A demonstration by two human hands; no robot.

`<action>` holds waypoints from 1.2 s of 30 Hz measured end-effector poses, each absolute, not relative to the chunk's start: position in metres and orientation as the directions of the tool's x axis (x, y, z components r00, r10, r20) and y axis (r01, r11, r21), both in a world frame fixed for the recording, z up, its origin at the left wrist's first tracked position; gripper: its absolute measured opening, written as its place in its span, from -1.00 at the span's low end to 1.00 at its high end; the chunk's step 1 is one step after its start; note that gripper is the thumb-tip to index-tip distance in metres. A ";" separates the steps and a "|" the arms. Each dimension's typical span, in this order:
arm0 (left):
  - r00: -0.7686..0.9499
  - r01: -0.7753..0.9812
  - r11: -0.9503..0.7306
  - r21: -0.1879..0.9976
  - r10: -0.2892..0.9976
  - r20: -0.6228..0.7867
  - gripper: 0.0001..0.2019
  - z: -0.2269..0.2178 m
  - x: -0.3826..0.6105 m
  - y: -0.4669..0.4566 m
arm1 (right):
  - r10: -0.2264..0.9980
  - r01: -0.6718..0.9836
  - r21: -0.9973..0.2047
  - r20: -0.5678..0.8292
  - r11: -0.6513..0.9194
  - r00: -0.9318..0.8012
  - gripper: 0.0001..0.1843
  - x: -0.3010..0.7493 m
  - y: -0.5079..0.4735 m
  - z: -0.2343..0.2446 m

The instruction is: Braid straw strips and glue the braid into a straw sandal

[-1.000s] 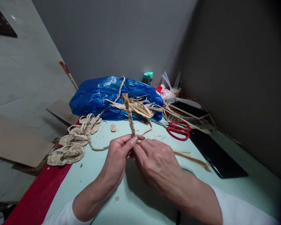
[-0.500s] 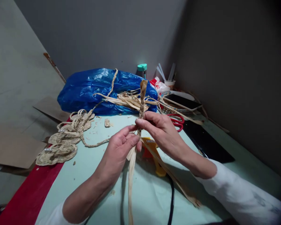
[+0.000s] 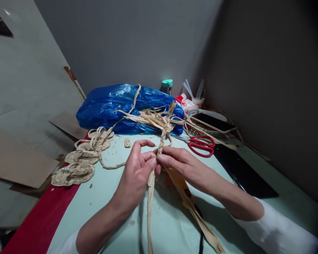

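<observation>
Between my hands stands a braid of dry, straw-coloured husk strips [image 3: 162, 139], its tip leaning up and slightly right. My left hand [image 3: 141, 165] pinches the braid's lower end between thumb and fingers, with the index finger bent above it. From the right, my right hand [image 3: 177, 158] pinches the same spot, its fingertips almost meeting the left ones. Two loose strips hang below: a narrow one [image 3: 149, 211] straight down and a wider one [image 3: 198, 215] slanting to the lower right. Under my right hand, a yellow tool [image 3: 184, 185] with a black cord is partly hidden.
Behind lies a blue plastic bag [image 3: 108, 106] with loose husk strips [image 3: 151, 118]. Coiled braided pieces [image 3: 75, 171] rest at the left. Red-handled scissors [image 3: 201, 145] and a black flat panel [image 3: 243, 173] are on the right. A pale green cover [image 3: 111, 218] lies over the table.
My right hand has slid down the braid toward the left fingertips. The braid's top now tilts right, and the left index finger has lifted. The view has shifted, showing more of the scissors.
</observation>
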State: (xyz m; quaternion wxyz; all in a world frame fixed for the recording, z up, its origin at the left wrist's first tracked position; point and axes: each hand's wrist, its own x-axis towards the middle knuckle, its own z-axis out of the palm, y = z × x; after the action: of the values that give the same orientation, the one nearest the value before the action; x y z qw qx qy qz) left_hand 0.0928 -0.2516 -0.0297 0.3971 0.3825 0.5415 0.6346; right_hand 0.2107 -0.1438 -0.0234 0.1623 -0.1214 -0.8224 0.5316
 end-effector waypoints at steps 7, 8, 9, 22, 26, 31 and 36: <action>-0.364 -0.036 -0.015 0.999 0.931 0.001 -0.83 -0.032 0.085 -0.251 | 0.386 0.124 -0.889 0.062 0.440 -0.920 -0.62 0.211 -0.147 -0.029; -0.360 -0.011 0.001 1.000 0.933 -0.005 -0.84 -0.033 0.084 -0.251 | 0.393 0.116 -0.879 0.085 0.462 -0.916 -0.61 0.210 -0.147 -0.030; -0.353 0.012 0.011 1.000 0.936 -0.006 -0.85 -0.033 0.083 -0.252 | 0.397 0.109 -0.870 0.105 0.481 -0.912 -0.61 0.210 -0.147 -0.030; -0.410 0.683 0.084 0.726 0.866 0.286 -0.91 -0.021 0.078 -0.256 | 0.580 0.074 -0.923 0.173 0.377 -0.796 -0.67 0.208 -0.144 -0.034; -0.261 0.900 -0.018 0.436 0.778 0.571 -0.86 -0.030 0.083 -0.260 | 0.637 0.028 -0.961 0.160 0.275 -0.754 -0.67 0.206 -0.138 -0.033; 0.164 0.986 -0.122 -0.110 0.675 0.720 -0.75 -0.043 0.097 -0.260 | 0.688 -0.042 -0.994 0.100 0.101 -0.719 -0.70 0.204 -0.145 -0.033; 0.324 0.923 -0.061 -0.380 0.658 0.680 -0.79 -0.051 0.112 -0.248 | 0.651 -0.166 -0.980 0.055 -0.110 -0.757 -0.76 0.201 -0.149 -0.041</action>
State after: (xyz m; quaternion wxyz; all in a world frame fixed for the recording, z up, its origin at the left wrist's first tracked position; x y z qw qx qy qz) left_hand 0.1120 -0.2482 -0.0509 -0.3984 0.7093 0.5573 0.1660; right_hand 0.2013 -0.1495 -0.0410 0.2850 -0.2010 -0.6032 0.7173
